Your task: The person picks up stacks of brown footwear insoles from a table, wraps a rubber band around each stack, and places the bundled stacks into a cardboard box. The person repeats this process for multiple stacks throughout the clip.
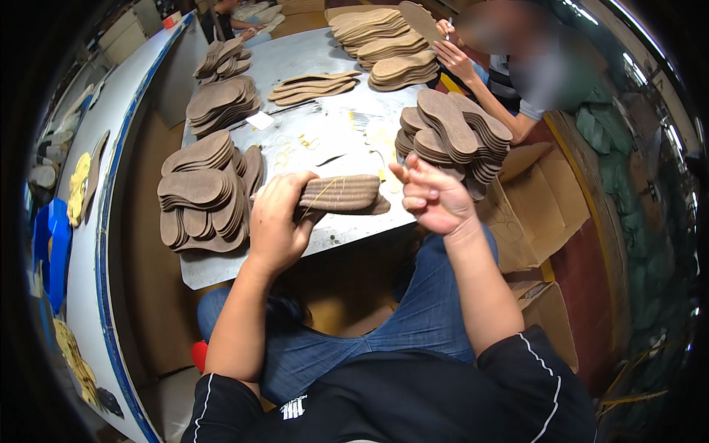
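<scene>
My left hand (278, 221) grips one end of a bundle of brown shoe insoles (347, 192), held on edge above the near part of the table. A thin yellow rubber band (320, 193) runs slantwise across the bundle near my fingers. To the right of the bundle, my right hand (443, 201) is raised with its palm turned up and its fingers loosely bent and apart. Nothing shows in it. Several loose rubber bands (283, 153) lie on the tabletop beyond the bundle.
Piled insoles (198, 188) line the left side of the metal table (284, 57), with another pile (447, 129) at the right edge. More stacks (380, 37) stand at the far end. Across the table a co-worker's hand (458, 63) holds an insole. An open cardboard box (543, 196) sits right.
</scene>
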### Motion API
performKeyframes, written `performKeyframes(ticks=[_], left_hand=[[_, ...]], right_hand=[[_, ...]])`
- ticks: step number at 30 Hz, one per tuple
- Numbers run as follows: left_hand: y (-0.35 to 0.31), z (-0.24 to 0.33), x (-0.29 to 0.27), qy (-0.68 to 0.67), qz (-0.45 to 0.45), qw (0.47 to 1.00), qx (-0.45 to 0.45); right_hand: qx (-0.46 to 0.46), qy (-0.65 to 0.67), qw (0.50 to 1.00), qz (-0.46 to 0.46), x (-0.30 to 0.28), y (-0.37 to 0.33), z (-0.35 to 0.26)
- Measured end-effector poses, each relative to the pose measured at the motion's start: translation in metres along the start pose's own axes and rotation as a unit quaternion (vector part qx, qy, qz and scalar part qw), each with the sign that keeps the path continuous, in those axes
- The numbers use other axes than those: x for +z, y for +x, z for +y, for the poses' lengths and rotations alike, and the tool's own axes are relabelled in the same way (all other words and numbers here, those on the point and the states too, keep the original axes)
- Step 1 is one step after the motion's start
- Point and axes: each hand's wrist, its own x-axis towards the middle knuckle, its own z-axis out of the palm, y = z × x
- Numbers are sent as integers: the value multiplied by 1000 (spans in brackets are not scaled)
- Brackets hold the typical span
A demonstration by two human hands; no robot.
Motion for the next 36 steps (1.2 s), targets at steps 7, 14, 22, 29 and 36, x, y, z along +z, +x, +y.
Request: performKeyframes(ticks=[7, 14, 22, 29, 36], left_hand=[[-21, 1, 16, -318, -181, 929, -54], [-12, -18, 44, -596, 56, 703, -383], [-39, 85, 94, -516, -126, 729, -432], [-14, 183, 90, -439, -388, 799, -134], [10, 119, 91, -225, -401, 875, -153]], right_hand=[[-33, 85, 995, 44, -36, 5, 29], [32, 133, 986, 97, -28, -52, 84], [-168, -406, 854, 277, 20, -163, 135], [-197, -164, 932, 257, 14, -259, 82], [-39, -132, 899, 417, -67, -519, -1]])
